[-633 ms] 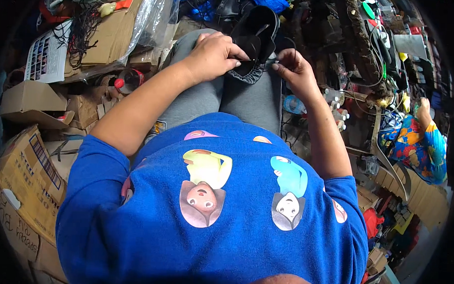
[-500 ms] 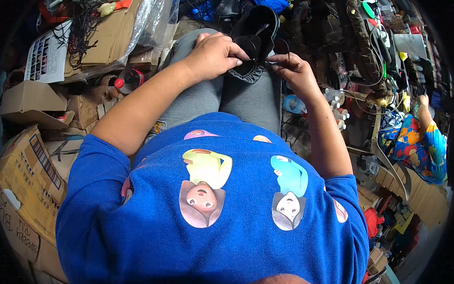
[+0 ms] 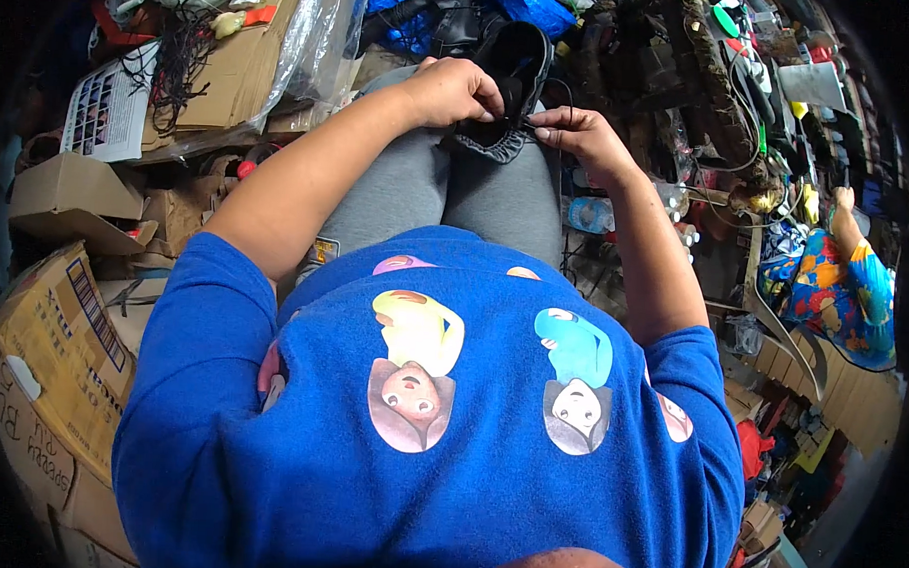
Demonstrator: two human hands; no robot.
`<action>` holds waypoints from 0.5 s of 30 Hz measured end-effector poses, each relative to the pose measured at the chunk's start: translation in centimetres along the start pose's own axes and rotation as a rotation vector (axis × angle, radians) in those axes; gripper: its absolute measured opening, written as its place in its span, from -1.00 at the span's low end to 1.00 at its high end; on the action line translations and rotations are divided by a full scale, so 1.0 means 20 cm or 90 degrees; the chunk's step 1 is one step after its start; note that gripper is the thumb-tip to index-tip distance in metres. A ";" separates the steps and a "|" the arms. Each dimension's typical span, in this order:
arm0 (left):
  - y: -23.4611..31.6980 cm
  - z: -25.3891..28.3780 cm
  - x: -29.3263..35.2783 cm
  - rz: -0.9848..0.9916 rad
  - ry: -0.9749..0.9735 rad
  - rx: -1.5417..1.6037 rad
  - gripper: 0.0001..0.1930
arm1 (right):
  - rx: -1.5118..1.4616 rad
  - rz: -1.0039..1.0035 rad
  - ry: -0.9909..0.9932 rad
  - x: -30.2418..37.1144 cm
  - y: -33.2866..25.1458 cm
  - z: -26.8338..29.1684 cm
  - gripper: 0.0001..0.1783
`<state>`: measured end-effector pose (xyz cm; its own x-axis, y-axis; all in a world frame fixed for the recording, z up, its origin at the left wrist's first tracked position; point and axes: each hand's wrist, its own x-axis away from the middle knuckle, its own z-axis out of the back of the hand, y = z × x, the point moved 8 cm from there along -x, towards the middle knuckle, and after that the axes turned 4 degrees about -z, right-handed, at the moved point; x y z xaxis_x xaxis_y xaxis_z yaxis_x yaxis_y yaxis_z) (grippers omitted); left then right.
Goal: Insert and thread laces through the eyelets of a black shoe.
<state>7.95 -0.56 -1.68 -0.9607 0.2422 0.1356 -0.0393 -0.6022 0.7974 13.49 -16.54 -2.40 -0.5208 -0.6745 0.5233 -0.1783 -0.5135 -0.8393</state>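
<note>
A black shoe (image 3: 491,145), gathered along its near edge, rests across my thighs with its opening facing up. My left hand (image 3: 461,92) is closed over the shoe's left side, thumb and fingertips pinched together at the opening; whatever they grip is too dark to make out. On the other side, my right hand (image 3: 578,138) pinches at the shoe's right edge. A thin black cord (image 3: 564,85) loops up from that edge and passes behind the right fingers. The shoe's inside is mostly in shadow.
Cardboard boxes (image 3: 72,206) and flattened cardboard (image 3: 237,66) stand to the left. Blue plastic (image 3: 529,6) lies beyond the shoe. Right of my legs are plastic bottles (image 3: 589,215) and a cluttered bench. Another person's arm in a colourful sleeve (image 3: 865,273) shows at far right.
My left fingertips have shifted slightly left, away from the middle of the shoe. My right hand has come a little left, closer to the shoe's edge.
</note>
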 end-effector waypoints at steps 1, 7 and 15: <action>0.00 0.00 0.00 -0.002 0.001 -0.004 -0.78 | 0.000 -0.005 -0.005 0.00 0.00 0.00 -0.79; 0.03 0.02 0.05 -0.113 0.017 -0.079 -0.77 | 0.252 0.197 0.176 0.11 -0.12 0.00 -0.77; 0.04 0.01 0.06 -0.130 0.047 -0.120 -0.74 | 0.325 0.175 0.180 0.14 -0.13 -0.02 -0.65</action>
<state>6.84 -0.57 -0.77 -0.9446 0.3216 -0.0653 -0.2782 -0.6790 0.6794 12.07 -16.88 1.19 -0.7034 -0.6870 0.1821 0.3757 -0.5769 -0.7253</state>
